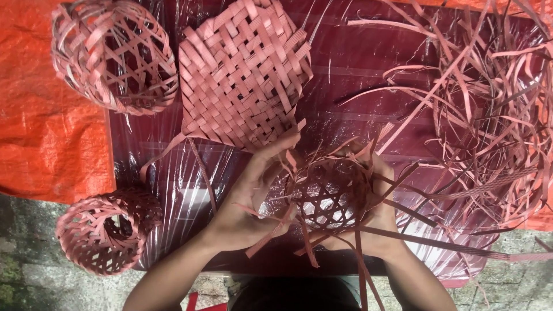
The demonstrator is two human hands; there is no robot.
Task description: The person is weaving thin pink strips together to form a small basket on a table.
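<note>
dark red bench under glossy clear plastic, orange tarp at left. low centre, half-woven basket of pink strips, open lattice, clasped by left hand and right hand, each grip closed on it; right fingers mostly hidden. nearby: flat woven mat, two finished baskets, tangled loose strips.

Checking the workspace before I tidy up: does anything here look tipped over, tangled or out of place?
Yes. The small woven basket at lower left lies on its side, overhanging the table edge. Loose pink strips sprawl in a tangle at right. Both hands hold an unfinished basket with stray ends.
</note>
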